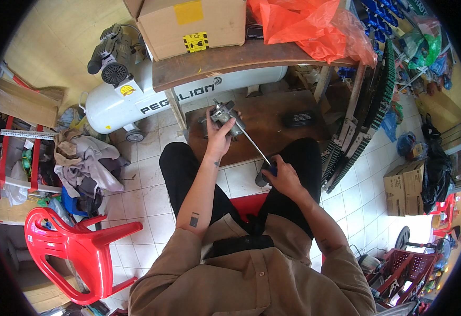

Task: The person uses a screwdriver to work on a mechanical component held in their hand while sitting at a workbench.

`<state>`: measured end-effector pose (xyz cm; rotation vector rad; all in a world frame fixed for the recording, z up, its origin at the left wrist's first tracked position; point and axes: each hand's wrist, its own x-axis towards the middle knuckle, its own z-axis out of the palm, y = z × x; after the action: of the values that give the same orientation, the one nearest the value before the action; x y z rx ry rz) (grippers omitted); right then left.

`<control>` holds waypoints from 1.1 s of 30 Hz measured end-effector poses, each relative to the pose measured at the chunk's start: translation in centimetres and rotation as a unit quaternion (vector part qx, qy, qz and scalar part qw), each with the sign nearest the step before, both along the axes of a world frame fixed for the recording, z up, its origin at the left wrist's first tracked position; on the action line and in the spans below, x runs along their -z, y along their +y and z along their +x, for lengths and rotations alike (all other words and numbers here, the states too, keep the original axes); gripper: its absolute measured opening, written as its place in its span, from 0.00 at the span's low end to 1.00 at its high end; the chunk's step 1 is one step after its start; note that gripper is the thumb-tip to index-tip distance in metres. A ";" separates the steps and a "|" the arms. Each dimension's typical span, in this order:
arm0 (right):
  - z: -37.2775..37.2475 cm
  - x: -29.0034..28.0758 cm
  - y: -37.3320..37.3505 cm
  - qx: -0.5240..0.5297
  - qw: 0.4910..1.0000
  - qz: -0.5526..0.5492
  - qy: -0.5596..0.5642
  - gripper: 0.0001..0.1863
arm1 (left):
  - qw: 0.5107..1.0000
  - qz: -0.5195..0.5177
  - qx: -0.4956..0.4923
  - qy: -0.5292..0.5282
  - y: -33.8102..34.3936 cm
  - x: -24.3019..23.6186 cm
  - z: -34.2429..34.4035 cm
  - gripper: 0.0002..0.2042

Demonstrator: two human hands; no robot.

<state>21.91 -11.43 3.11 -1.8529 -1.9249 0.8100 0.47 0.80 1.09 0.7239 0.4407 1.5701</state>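
Note:
My left hand (220, 136) is closed around a silver-grey metal motor-like part (229, 117), held up over the low brown wooden table. In my right hand (286, 178) is a screwdriver (254, 143), its blue handle mostly covered by my fingers. Its long thin shaft slants up and left to the metal part; the tip is too small to make out there. Just beside my right hand, a dark grey cylinder (262, 174) shows near my right knee; I cannot tell whether my fingers touch it.
The low table (262, 137) carries a flat black object (299, 118). Behind stands a white air compressor (135, 95) beneath a bench with a cardboard box (193, 26) and red plastic bag (304, 26). A red chair (77, 253) is left; green-edged rails (359, 131) lean right.

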 end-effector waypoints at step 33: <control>0.8 0.4 0.4 -0.047 0.991 0.111 0.061 0.19 | 0.999 -0.043 -0.020 -0.013 0.5 0.0 -0.6 0.26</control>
<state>22.69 -11.01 2.71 -1.5573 -1.9508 0.6885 -0.09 1.35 1.13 0.6314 0.5032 1.5864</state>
